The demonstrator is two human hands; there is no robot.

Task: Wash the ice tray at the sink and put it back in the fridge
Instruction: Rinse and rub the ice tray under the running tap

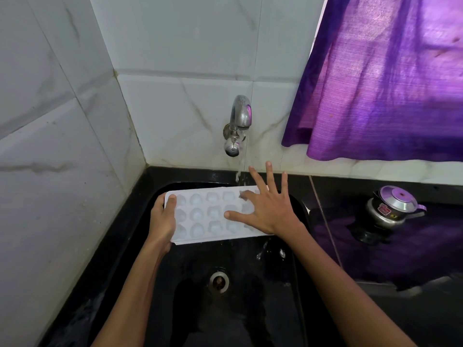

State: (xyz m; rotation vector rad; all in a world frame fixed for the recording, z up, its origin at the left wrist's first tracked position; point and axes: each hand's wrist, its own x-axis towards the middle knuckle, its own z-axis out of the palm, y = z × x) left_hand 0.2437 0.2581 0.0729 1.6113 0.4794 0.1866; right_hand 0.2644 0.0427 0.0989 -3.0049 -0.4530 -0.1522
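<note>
A white tray (208, 216) is gripped at its end by the left hand (162, 221) above the sink (140, 246); the right hand (268, 211), fingers spread, rests on it. One-sided grip: it could be tipped by tap (238, 121) water.

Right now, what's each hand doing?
Left hand: grips the ice tray's left end.
Right hand: open, fingers spread flat on the tray.

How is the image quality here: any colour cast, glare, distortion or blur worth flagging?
Head view: purple light through the curtain tints the tap and glossy black counter, which mirrors it; wide-angle bending curves the wall tile lines; the sink basin is dark with little detail; the ice tray and both hands, left hand and right hand, are sharp.
</note>
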